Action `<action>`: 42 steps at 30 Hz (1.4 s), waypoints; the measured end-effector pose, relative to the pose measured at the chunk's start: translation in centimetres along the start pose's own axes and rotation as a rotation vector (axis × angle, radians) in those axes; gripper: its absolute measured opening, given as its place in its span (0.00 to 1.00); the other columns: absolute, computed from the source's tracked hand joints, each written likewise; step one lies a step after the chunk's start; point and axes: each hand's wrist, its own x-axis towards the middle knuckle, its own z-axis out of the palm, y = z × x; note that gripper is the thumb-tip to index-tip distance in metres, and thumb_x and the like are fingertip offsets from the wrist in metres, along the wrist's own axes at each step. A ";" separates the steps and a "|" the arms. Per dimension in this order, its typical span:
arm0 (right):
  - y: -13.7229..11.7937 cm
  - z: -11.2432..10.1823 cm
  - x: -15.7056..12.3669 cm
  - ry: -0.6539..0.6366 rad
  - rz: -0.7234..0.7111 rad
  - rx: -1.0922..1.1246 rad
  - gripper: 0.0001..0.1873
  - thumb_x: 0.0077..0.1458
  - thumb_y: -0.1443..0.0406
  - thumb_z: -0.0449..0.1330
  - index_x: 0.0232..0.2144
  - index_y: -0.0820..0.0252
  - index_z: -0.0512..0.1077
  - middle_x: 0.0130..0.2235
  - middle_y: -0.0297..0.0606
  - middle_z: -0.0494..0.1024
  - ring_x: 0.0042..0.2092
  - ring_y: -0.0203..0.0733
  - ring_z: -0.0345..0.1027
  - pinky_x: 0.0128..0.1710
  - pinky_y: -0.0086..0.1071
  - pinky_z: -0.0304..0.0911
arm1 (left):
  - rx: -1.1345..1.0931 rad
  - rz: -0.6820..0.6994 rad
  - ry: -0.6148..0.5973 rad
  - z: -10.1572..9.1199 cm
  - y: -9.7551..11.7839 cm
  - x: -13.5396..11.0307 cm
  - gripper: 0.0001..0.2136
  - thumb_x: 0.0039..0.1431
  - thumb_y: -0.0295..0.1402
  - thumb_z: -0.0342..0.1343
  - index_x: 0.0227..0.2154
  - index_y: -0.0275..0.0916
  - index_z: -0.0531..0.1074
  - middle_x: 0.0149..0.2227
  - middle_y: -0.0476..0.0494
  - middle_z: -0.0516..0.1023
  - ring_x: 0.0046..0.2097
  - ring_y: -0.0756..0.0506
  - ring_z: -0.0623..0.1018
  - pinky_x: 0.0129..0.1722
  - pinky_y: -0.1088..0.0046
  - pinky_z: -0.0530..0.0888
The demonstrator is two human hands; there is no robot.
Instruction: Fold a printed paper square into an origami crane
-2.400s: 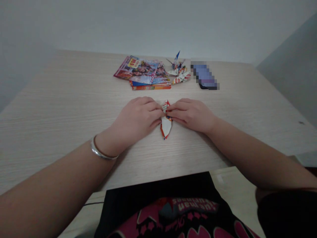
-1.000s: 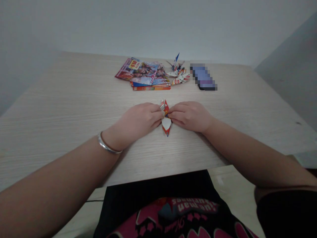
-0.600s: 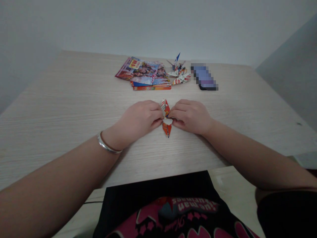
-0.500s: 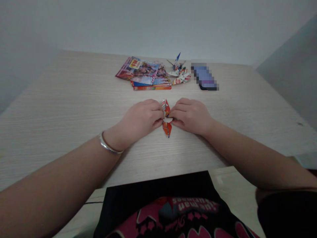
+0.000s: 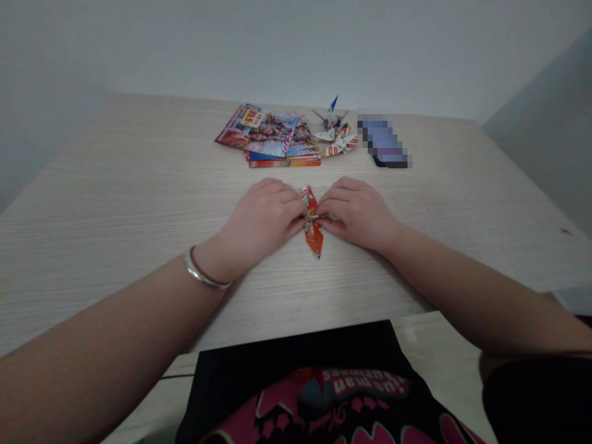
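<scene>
A small folded paper piece point(image 5: 313, 229), red and orange with white print, lies on the light wooden table point(image 5: 115, 197) between my hands. My left hand point(image 5: 261, 217), with a silver bracelet at the wrist, has its fingers curled and pinches the piece from the left. My right hand point(image 5: 354, 211) pinches it from the right in the same way. The piece's lower point sticks out toward me below the fingertips, and a narrow tip shows above them. Its middle is hidden by my fingers.
At the far side lie a stack of colourful printed sheets point(image 5: 271, 137), several finished paper cranes point(image 5: 335, 131) and a dark phone-like object point(image 5: 385, 143), blurred out. The table's near edge runs just above my lap.
The white face of the piece's lower flap has been folded over, so the flap is now narrower and red. Both hands stayed pinched on it and barely shifted.
</scene>
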 end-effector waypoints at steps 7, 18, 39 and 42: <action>-1.2 -0.1 0.5 -0.111 0.204 -0.105 0.10 0.67 0.63 0.58 0.40 0.61 0.79 0.42 0.44 0.82 0.48 0.51 0.66 0.48 0.43 0.55 | 0.034 -0.085 -0.005 0.3 0.7 0.2 0.09 0.65 0.29 0.54 0.37 0.31 0.79 0.38 0.34 0.83 0.44 0.34 0.81 0.52 0.52 0.74; -1.1 -0.6 0.3 -0.140 0.146 -0.183 0.09 0.65 0.60 0.61 0.39 0.58 0.79 0.40 0.40 0.82 0.48 0.50 0.67 0.48 0.43 0.55 | 0.039 -0.065 0.002 0.3 0.2 0.0 0.09 0.66 0.32 0.53 0.35 0.35 0.78 0.37 0.37 0.83 0.41 0.38 0.80 0.48 0.56 0.74; -1.0 -0.1 0.8 -0.116 0.368 0.201 0.14 0.64 0.60 0.58 0.26 0.57 0.73 0.29 0.36 0.76 0.35 0.42 0.64 0.44 0.39 0.56 | -0.141 -0.185 0.010 0.4 0.4 -0.1 0.12 0.64 0.35 0.53 0.27 0.38 0.75 0.33 0.41 0.80 0.37 0.41 0.77 0.42 0.61 0.72; -1.0 0.1 1.0 -0.104 0.435 0.232 0.16 0.64 0.60 0.59 0.24 0.57 0.72 0.27 0.35 0.75 0.34 0.41 0.62 0.42 0.38 0.55 | -0.201 -0.227 0.010 0.4 0.4 0.1 0.12 0.63 0.33 0.54 0.24 0.38 0.73 0.29 0.43 0.78 0.35 0.43 0.75 0.40 0.63 0.71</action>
